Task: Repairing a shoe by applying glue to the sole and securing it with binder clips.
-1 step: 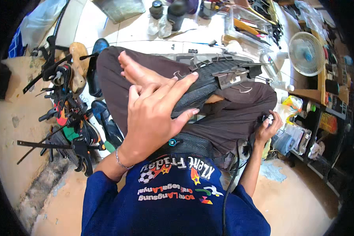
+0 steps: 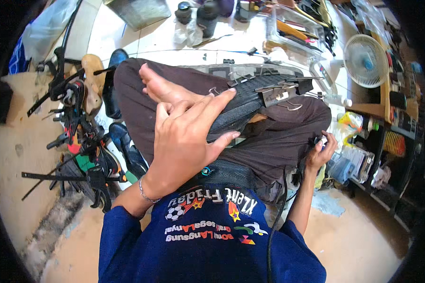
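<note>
Across my lap lies a black, textured, shoe-like piece (image 2: 231, 115), tilted, with several binder clips (image 2: 275, 96) clamped along its far and right edges. My left hand (image 2: 186, 129) is open, palm down, its fingers stretched over the near left end of the piece and apparently touching it. The palm side is hidden. My bare foot (image 2: 167, 89) shows just beyond these fingers. By my right knee, my right hand (image 2: 322, 153) is curled around a small dark and whitish thing (image 2: 320, 140), too small to name. A black cable (image 2: 284, 188) runs down beside my right side.
Several black clamps (image 2: 75, 127) and dark shoes (image 2: 125, 146) crowd the floor at left, near a wooden shoe last (image 2: 93, 66). A white fan (image 2: 365, 61) stands at right, above a dark shelf (image 2: 387, 174) of supplies. A clear plastic box (image 2: 293, 30) with tools lies far right.
</note>
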A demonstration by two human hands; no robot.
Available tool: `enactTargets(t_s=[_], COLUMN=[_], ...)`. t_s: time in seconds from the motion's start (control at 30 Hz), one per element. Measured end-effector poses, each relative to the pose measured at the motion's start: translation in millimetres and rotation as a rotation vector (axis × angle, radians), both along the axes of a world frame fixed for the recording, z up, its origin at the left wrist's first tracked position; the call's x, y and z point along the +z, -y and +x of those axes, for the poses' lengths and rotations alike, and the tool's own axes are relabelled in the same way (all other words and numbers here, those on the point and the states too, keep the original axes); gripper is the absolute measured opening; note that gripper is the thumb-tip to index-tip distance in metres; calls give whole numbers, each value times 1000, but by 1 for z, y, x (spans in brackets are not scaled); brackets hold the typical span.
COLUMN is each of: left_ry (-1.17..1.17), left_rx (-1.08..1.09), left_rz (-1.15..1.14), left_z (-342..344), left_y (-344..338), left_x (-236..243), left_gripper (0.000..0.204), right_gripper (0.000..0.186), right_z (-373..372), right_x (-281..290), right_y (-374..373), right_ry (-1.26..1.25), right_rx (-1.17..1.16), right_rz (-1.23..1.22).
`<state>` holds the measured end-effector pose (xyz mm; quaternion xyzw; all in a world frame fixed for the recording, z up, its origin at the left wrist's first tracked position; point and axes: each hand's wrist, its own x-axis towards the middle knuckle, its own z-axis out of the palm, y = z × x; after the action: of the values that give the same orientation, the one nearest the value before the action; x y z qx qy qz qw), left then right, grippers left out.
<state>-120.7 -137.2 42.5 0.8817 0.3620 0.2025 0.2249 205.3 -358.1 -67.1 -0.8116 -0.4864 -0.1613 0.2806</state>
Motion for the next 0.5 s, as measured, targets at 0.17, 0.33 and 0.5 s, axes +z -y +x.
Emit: enactTargets(t_s=[0.17,0.33,0.5], left_ry=[0,-94,-141], left_rx=[-103,-188,-268], left_rz=[-15,4,30], left_z=[28,48,65], left_y=[7,10,9], left_x=[-5,-5,3], left_gripper=[53,46,42], right_gripper=[32,35,49], right_z=[-1,12,19], right_x=[-4,-9,-6], right_y=[11,21,14], right_ry=[-196,-229,-452], right_rx=[-23,-35,-151], right_rz=[87,184,276])
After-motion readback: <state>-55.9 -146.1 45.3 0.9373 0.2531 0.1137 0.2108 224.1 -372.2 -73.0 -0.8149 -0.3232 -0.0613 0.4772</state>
